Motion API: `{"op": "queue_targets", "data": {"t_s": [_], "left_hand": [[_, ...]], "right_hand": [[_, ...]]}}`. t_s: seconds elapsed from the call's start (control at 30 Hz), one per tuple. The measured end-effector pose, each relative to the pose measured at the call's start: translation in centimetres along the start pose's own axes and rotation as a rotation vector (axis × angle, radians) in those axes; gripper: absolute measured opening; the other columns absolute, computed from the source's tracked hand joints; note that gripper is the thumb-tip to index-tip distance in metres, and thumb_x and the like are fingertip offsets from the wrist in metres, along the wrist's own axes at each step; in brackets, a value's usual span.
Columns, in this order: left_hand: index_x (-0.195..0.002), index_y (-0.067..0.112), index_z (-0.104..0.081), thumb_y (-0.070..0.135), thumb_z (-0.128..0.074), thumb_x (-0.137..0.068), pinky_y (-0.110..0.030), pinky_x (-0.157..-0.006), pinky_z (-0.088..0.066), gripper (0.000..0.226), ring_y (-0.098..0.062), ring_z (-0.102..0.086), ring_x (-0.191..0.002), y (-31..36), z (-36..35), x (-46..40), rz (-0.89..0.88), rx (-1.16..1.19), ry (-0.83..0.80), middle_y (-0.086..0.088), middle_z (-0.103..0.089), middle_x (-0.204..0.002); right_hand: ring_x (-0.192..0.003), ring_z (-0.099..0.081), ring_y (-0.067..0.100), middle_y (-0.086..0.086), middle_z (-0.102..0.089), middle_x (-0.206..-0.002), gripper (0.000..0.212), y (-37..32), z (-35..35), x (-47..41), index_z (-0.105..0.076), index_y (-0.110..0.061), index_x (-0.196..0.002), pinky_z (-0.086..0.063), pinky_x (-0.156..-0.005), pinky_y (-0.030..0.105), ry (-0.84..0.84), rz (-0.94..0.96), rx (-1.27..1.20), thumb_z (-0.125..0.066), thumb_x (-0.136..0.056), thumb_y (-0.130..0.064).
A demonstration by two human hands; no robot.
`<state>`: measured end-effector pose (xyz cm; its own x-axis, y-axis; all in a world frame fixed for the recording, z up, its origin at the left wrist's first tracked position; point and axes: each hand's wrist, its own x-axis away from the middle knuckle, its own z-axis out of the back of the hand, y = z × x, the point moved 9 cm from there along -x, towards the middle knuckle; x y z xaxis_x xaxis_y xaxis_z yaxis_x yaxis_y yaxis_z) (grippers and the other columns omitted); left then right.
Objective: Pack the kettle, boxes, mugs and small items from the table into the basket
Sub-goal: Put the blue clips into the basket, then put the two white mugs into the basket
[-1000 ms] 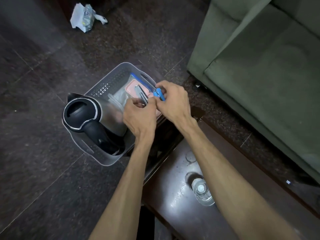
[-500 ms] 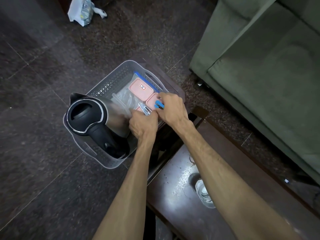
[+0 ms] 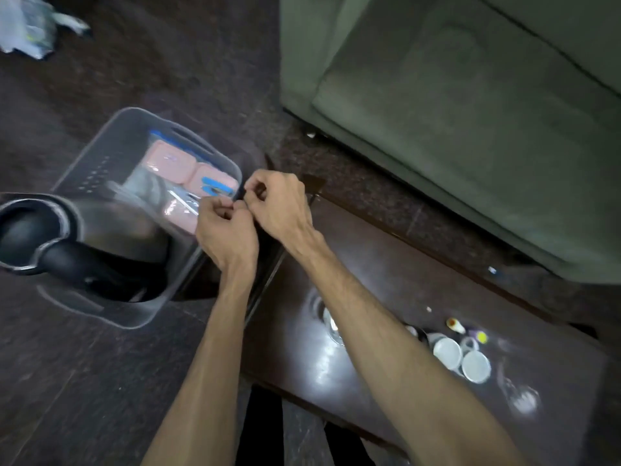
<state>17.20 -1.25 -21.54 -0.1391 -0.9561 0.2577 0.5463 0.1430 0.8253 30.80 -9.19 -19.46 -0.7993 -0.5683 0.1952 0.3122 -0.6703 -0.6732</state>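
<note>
The grey plastic basket [image 3: 100,156] stands on the floor at the left. In it are the black and steel kettle [image 3: 67,243], pink-lidded boxes [image 3: 168,161] and a blue-lidded box behind them. A small blue item [image 3: 215,189] and a thin metal item [image 3: 188,200] lie on the pink lids. My left hand [image 3: 226,230] and my right hand [image 3: 279,206] hover side by side at the basket's right rim, fingers curled, with nothing visible in them. Two white mugs [image 3: 447,353] and small bottles [image 3: 455,325] stand on the dark table [image 3: 386,264].
A green sofa [image 3: 453,129] fills the upper right, close behind the table. A drinking glass [image 3: 332,326] stands on the table, partly behind my right forearm, and another glass [image 3: 524,398] stands at the right. A plastic bag [image 3: 27,28] lies on the floor at the far left.
Both hands have let go of the blue item and the metal item, which now lie on the pink lids, and drawn back to the basket's rim. The view has swung right, showing the mugs.
</note>
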Motion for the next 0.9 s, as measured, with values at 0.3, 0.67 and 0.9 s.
{"op": "queue_targets", "data": {"t_s": [0.3, 0.67, 0.9], "left_hand": [[-0.095, 0.013, -0.072, 0.011, -0.07, -0.085, -0.033, -0.082, -0.049, 0.01, -0.026, -0.069, -0.086, -0.8, -10.0, 16.8, -0.171, -0.22, -0.466, 0.003, -0.067, -0.081], [-0.128, 0.023, -0.063, 0.034, -0.071, -0.081, -0.035, -0.104, -0.034, 0.049, -0.022, -0.052, -0.126, -6.2, -21.0, 41.4, -1.05, -0.959, -1.143, 0.001, -0.061, -0.131], [-0.146, 0.027, -0.049, 0.035, -0.082, -0.079, -0.04, -0.11, -0.031, 0.075, -0.025, -0.041, -0.138, -10.9, -23.3, 45.6, -1.249, -1.301, -1.323, -0.003, -0.046, -0.146]], "right_hand": [[-0.089, -0.075, 0.028, 0.0, -0.079, -0.086, 0.013, 17.4, 10.1, 11.7, -0.076, -0.026, -0.092, -0.06, -0.081, 0.038, 0.121, -0.362, -0.004, -0.067, -0.082, -0.027], [-0.101, -0.075, 0.032, 0.005, -0.081, -0.101, 0.029, 37.9, 20.2, 31.7, -0.078, -0.024, -0.106, -0.06, -0.089, 0.038, 0.233, -0.884, 0.03, -0.066, -0.08, -0.021], [-0.127, -0.055, 0.039, 0.018, -0.06, -0.131, 0.065, 43.7, 17.9, 38.2, -0.056, -0.011, -0.135, -0.046, -0.104, 0.042, 0.027, -0.924, 0.078, -0.077, -0.077, -0.027]]}}
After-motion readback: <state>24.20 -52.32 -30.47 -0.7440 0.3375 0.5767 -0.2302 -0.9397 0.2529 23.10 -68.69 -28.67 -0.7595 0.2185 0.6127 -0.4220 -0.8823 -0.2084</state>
